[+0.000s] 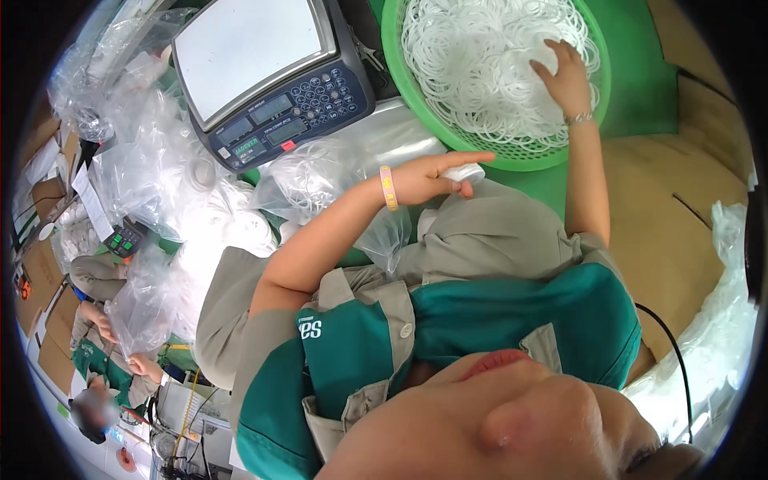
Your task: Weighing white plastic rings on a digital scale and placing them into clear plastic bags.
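A green plastic basket [390, 60] at the upper right holds a heap of thin white rings [472, 72]. Over the right part of the heap, my right hand [566, 80] reaches in with fingers apart, its fingertips at the rings. I cannot see anything gripped there. Just below the basket's near rim, my left hand [428, 178] keeps its index finger stretched out. Its other fingers and thumb close on a small bundle of white rings [464, 173], partly hidden by the hand.
A counting scale [272, 80] with a white pan stands left of the basket. Near it lies a clear bag of white rings [308, 180]. More plastic bags [144, 144] pile up at the left. Cardboard [660, 232] lies at the right. A co-worker [104, 360] sits at the far left.
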The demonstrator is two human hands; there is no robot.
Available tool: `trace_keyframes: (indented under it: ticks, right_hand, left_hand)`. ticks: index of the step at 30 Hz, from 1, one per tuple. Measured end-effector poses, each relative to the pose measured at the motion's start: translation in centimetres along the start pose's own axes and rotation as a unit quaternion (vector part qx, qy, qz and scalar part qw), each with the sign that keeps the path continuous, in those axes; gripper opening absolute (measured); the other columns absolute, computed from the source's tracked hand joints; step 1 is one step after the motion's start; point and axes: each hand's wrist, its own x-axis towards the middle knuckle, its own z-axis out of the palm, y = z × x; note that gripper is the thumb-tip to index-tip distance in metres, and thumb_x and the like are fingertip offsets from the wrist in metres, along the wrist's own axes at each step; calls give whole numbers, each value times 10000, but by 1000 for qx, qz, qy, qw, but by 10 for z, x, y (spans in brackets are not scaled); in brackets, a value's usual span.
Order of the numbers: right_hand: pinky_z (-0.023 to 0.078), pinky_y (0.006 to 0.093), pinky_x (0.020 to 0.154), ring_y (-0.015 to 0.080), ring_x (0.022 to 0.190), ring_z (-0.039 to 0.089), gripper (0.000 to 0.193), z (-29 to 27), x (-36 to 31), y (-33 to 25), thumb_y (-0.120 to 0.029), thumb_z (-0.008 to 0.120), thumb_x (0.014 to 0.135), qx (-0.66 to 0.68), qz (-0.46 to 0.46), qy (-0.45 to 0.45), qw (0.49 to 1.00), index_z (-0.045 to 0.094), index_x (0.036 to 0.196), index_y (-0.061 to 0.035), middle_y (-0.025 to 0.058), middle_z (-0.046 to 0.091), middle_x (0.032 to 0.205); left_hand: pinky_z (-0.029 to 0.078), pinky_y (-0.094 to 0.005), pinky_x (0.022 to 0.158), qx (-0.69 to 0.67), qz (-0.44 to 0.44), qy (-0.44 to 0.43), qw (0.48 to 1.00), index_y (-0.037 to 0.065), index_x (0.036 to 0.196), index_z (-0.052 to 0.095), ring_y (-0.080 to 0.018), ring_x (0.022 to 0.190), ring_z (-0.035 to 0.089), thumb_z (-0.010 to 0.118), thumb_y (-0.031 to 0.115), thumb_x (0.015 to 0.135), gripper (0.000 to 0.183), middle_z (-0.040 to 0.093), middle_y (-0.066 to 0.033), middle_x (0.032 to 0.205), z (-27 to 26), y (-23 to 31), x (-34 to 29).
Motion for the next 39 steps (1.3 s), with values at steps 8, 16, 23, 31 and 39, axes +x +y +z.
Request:
trace_keyframes:
  ticks: [8, 16, 23, 31, 39]
  right_hand:
    - [411, 262, 796, 129, 907, 516, 509, -52, -54, -164, -357, 585, 781, 662, 37, -481, 573, 448, 1118, -1, 46, 558, 936]
    - [425, 176, 456, 65, 566, 541, 268, -129, -38, -241, -278, 484, 863, 512, 18, -465, 722, 498, 1003, -49, 5, 563, 779]
    - [471, 202, 487, 86, 569, 540, 250, -163, -32, -306, -202, 435, 880, 515, -62, -505, 690, 440, 1063, -32, 34, 552, 880]
    - [487, 233, 476, 139, 565, 564, 208, -123, 37, -293, -142, 464, 829, 468, 17, -442, 765, 447, 1005, -33, 90, 555, 864]
    - [523, 315, 536, 252, 703, 619, 254, -56, 255, -113, -149, 501, 823, 417, 158, -18, 895, 448, 1019, 4, 159, 584, 850]
  left_hand:
    - [443, -370, 823, -160, 88, 57, 982, 276, 1364, 40, -178, 886, 535, 490, 60, 803, 751, 534, -60, 999, -3, 48, -40]
    - [416, -280, 799, 5, 50, 214, 975, 85, 1315, 221, -125, 941, 520, 489, 66, 810, 571, 557, -47, 974, 34, 97, -107]
    - [364, -264, 869, 121, 148, 309, 931, 48, 1275, 278, -129, 1012, 470, 487, 79, 820, 501, 492, -74, 1097, 62, 117, -175]
    - [404, -269, 840, 165, 107, 359, 912, 34, 1215, 394, -145, 1016, 459, 508, 91, 840, 396, 479, -78, 1088, 12, 102, -268]
    - [401, -273, 847, 70, 60, 358, 929, 29, 1197, 418, -141, 956, 506, 465, 77, 850, 354, 523, -81, 1056, -36, 73, -296]
